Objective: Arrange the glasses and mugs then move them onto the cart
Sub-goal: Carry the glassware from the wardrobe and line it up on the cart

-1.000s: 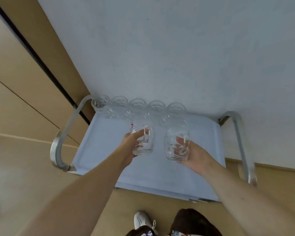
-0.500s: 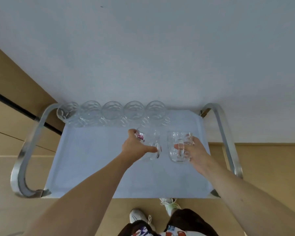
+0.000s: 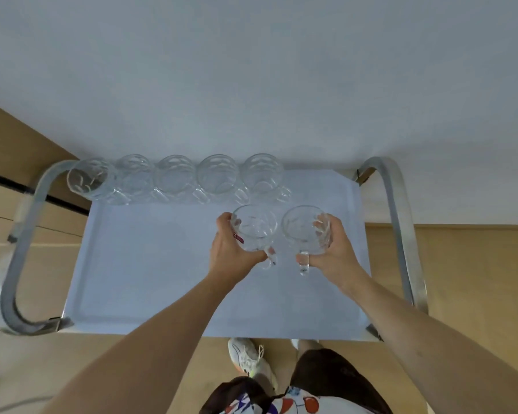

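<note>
My left hand (image 3: 232, 252) had its grip curled round a clear mug (image 3: 253, 228), fingers on its left wall and thumb at the near side by the handle, which pointed toward me. That mug bore a small red sticker (image 3: 238, 239) on its side. My right hand (image 3: 333, 249) gripped a second mug (image 3: 304, 230) the same way from the right, fingers wrapped over the far-right wall, thumb near its handle. The two mugs were upright, just beside each other, over the right half of the cart (image 3: 150, 264), whose top was a pale blue tray between two metal handles (image 3: 16, 243). I could not tell whether they were resting on the tray or held just above it. Along the far edge stood a row of five mugs (image 3: 174, 179), side by side, touching or nearly so, starting at the far-left corner. My two mugs were just near of the row's right end. My shoe (image 3: 245, 358) showed below the cart's near edge on the wooden floor (image 3: 475, 279).
</note>
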The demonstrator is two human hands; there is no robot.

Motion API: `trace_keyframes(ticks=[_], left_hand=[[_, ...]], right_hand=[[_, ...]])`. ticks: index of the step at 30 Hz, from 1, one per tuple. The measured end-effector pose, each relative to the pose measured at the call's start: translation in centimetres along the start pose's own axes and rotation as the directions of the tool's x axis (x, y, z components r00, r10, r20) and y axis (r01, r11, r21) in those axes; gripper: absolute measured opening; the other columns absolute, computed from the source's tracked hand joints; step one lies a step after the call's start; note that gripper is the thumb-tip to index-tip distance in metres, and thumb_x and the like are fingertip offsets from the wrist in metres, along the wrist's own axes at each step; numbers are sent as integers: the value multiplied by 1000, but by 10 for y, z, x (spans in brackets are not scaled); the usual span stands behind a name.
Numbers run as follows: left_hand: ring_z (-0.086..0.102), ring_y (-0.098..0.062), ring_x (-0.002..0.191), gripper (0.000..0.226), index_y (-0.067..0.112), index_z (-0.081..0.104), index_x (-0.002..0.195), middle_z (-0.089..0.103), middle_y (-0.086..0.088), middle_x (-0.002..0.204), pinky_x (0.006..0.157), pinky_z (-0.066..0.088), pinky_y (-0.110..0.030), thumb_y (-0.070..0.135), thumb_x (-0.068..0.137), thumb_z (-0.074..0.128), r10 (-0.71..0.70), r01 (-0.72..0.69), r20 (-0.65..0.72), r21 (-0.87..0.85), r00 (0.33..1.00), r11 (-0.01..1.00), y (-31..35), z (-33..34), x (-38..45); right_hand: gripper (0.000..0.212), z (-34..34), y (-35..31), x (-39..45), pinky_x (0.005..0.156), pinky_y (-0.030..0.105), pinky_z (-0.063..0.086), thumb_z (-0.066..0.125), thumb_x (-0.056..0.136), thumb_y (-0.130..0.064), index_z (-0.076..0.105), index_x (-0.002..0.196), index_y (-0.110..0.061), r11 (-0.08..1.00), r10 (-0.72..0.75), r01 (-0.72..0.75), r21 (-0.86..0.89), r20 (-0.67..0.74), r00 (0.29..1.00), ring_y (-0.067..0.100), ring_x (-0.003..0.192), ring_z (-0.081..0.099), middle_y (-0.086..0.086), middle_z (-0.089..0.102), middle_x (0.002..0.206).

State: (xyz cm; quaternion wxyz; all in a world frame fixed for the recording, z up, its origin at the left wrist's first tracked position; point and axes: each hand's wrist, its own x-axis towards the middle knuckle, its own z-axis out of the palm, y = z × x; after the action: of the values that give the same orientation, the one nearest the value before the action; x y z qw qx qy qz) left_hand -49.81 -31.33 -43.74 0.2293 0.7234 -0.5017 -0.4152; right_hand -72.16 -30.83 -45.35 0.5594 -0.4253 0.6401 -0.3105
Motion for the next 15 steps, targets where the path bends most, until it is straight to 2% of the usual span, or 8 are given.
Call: trace_keyframes(ticks=[2, 3, 6, 8, 10, 12, 15], left_hand=[[57, -12, 103, 100, 29, 30, 128, 52, 14, 119, 77, 43, -19, 36, 55, 98, 9, -10, -13, -22, 1000, 1000, -2, 6, -2], [58, -10, 101, 98, 31, 30, 126, 52, 16, 115, 76, 43, -18, 35, 55, 98, 16, -17, -21, -24, 1000, 1000, -3, 9, -3], [58, -2, 99, 97, 33, 29, 123, 53, 20, 111, 81, 49, -27, 35, 54, 98, 22, -23, -29, -23, 999, 999, -3, 14, -1], [58, -3, 101, 98, 33, 28, 123, 52, 22, 112, 84, 50, -30, 36, 54, 97, 17, -18, -27, -42, 999, 999, -4, 15, 1], [58, -6, 103, 98, 33, 27, 124, 53, 20, 114, 84, 49, -29, 38, 55, 97, 9, -11, -32, -53, 999, 999, -8, 16, -1], [60, -10, 104, 100, 31, 27, 127, 55, 16, 117, 86, 50, -31, 39, 55, 97, -9, 6, -54, -69, 998, 998, -13, 18, -5], [61, -13, 104, 100, 34, 26, 125, 59, 12, 117, 88, 52, -38, 37, 55, 98, -43, 35, -96, -86, 994, 996, -23, 22, -15]], right_hand=[[102, -3, 5, 2, 94, 14, 43, 96, 59, -6, 39, 141, -27, 1000, -13, 13, 2, 13, 1000, -6, 117, 52, -19, 52, 128], [103, -5, 8, 3, 98, 18, 43, 96, 59, -7, 38, 142, -27, 1000, -17, 17, -2, 16, 1000, -2, 121, 52, -18, 51, 130], [106, -8, 13, 3, 107, 28, 42, 96, 59, -9, 36, 144, -30, 999, -39, 39, -36, 13, 999, 9, 131, 49, -12, 50, 137], [106, -10, 15, 3, 107, 31, 44, 98, 57, -10, 37, 141, -35, 995, -62, 62, -78, 7, 998, 12, 130, 50, -10, 52, 137], [105, -11, 16, 2, 104, 29, 46, 99, 55, -12, 39, 137, -39, 990, -75, 73, -119, -13, 997, 10, 125, 54, -12, 55, 133], [105, -10, 18, 0, 101, 25, 47, 100, 53, -13, 42, 138, -36, 990, -75, 69, -121, -42, 996, 6, 121, 56, -14, 58, 131], [107, -8, 22, -4, 88, 12, 50, 100, 53, -13, 44, 141, -32, 990, -69, 60, -131, -61, 996, 3, 115, 58, -14, 59, 128]])
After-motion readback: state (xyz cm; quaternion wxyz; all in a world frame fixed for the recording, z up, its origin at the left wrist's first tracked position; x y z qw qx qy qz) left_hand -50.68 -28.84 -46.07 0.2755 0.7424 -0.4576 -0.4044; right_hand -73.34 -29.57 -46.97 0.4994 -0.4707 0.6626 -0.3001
